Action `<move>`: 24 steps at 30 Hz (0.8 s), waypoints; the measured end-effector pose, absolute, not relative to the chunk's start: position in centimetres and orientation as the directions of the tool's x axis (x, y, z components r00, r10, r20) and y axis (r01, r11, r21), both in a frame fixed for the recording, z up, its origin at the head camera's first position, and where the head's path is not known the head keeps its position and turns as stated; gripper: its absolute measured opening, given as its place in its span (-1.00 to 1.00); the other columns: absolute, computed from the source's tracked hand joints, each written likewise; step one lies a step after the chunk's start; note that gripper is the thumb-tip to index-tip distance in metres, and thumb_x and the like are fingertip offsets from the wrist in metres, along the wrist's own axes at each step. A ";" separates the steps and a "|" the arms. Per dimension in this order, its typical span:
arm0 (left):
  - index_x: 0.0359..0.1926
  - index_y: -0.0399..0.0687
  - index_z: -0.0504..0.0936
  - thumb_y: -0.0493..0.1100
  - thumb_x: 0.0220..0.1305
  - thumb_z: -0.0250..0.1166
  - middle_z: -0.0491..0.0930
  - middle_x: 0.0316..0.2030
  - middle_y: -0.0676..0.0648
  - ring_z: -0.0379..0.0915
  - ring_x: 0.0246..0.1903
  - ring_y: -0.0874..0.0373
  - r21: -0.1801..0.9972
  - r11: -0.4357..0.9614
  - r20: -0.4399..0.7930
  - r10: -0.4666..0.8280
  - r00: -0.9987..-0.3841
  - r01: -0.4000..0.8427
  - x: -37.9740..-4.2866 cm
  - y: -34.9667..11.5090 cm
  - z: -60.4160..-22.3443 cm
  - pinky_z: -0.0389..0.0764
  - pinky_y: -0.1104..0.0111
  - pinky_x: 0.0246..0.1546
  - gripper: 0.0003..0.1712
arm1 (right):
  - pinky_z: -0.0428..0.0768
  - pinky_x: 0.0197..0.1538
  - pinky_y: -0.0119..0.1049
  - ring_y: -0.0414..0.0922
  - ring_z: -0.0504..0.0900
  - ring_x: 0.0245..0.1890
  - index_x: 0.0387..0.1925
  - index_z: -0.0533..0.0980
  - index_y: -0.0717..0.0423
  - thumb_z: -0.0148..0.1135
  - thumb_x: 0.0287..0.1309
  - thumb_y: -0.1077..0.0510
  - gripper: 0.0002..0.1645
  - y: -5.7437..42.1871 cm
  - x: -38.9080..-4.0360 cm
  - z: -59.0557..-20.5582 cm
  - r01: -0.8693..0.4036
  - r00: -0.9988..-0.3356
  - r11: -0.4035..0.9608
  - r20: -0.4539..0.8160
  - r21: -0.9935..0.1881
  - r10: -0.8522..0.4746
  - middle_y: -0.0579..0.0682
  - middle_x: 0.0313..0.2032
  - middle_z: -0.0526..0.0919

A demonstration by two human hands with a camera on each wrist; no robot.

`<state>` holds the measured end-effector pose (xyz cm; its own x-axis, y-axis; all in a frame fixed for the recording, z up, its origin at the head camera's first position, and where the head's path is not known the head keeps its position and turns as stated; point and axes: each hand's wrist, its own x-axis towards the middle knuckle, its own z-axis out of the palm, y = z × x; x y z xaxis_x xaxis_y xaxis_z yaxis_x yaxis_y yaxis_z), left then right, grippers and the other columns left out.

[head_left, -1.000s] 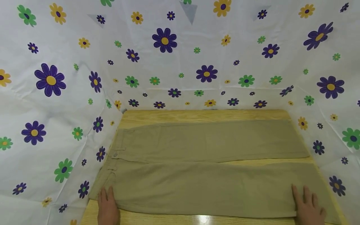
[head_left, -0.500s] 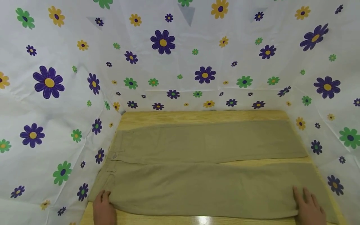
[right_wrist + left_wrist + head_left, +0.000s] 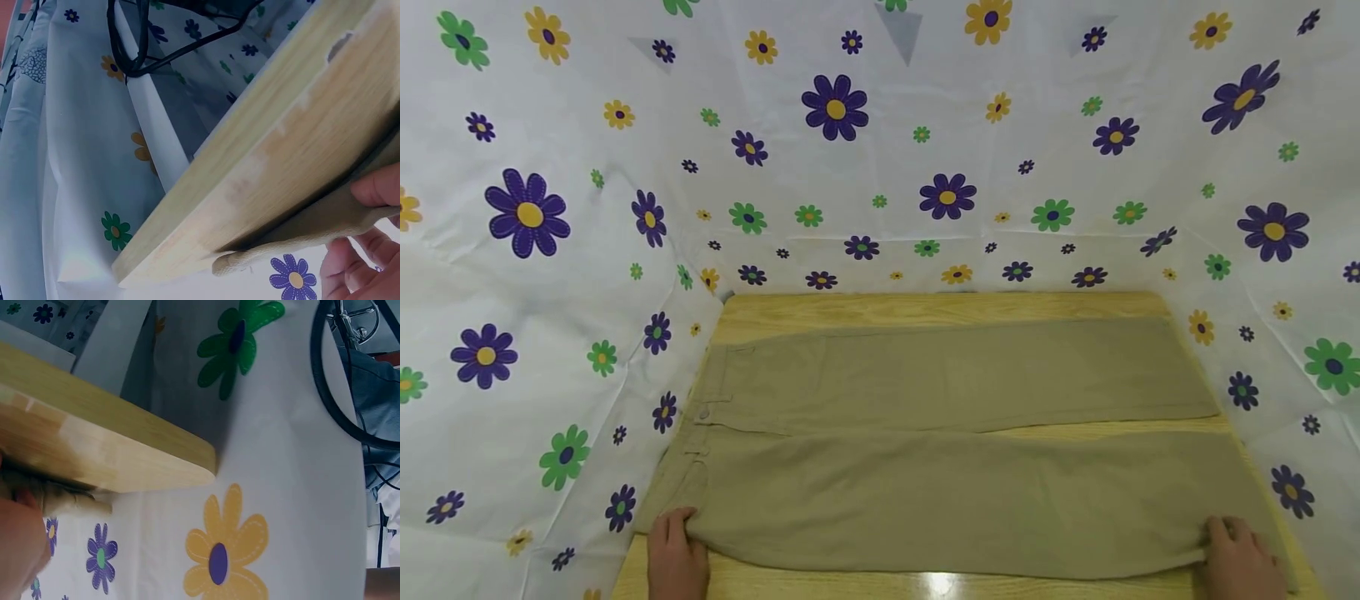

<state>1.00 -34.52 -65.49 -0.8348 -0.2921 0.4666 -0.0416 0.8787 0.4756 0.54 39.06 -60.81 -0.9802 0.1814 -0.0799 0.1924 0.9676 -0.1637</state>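
Note:
Khaki trousers [image 3: 955, 492] lie flat on a wooden table [image 3: 925, 307], waistband at the left, both legs running to the right. My left hand [image 3: 676, 533] curls round the near edge at the waistband corner. My right hand [image 3: 1234, 542] grips the near leg's hem end at the right. In the right wrist view the trousers [image 3: 312, 228] hang over the table's edge [image 3: 281, 150], pinched by the fingers [image 3: 375, 187]. The left wrist view shows only a strip of khaki cloth [image 3: 72, 501] beside my left hand [image 3: 19, 544], below the table edge [image 3: 94, 444].
A white sheet printed with flowers [image 3: 535, 333] walls the table on the left, back and right. The wrist views show dark cables [image 3: 137, 56] hanging behind the sheet. Bare wood shows along the table's back and near edges.
Both hands lay flat on the trousers before. Now each has slid to the near edge and curled round the cloth, the right hand moving further right.

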 end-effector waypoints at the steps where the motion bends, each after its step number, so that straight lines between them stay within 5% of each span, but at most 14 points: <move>1: -0.16 -0.34 0.52 -0.67 -0.25 0.20 0.42 -0.23 -0.34 0.36 -0.17 -0.31 0.473 0.880 0.474 -0.295 -0.830 -0.043 0.9 -34.5 -65.6 0.39 -0.07 -0.18 -0.50 | 0.35 -0.20 0.36 0.47 0.37 -0.14 -0.06 0.40 0.42 0.39 -0.10 0.32 -0.47 39.1 0.5 -60.8 0.200 -0.979 0.966 -0.072 -0.164 0.190 0.46 -0.10 0.39; 15: -0.08 -0.20 0.54 -0.52 -0.57 0.54 0.33 -0.17 -0.33 0.25 -0.21 -0.26 0.438 0.897 0.472 -0.280 -0.836 -0.054 0.5 -34.0 -65.2 0.36 -0.01 -0.29 -0.21 | 0.50 -0.39 0.24 0.33 0.51 -0.24 -0.13 0.47 0.27 0.14 -0.04 0.45 -0.65 39.1 -0.1 -60.0 0.250 -0.957 0.940 0.088 -0.233 0.277 0.35 -0.13 0.53; 24: -0.18 -0.09 0.65 -0.58 -0.13 0.24 0.45 -0.09 -0.20 0.34 -0.11 -0.20 0.382 0.915 0.466 -0.311 -0.829 -0.128 0.9 -33.8 -64.3 0.45 -0.02 -0.50 -0.53 | 0.46 -0.29 0.30 0.35 0.42 -0.08 -0.04 0.40 0.32 0.24 -0.17 0.45 -0.48 38.9 0.0 -58.9 0.299 -0.948 0.927 0.042 -0.228 0.316 0.37 -0.05 0.47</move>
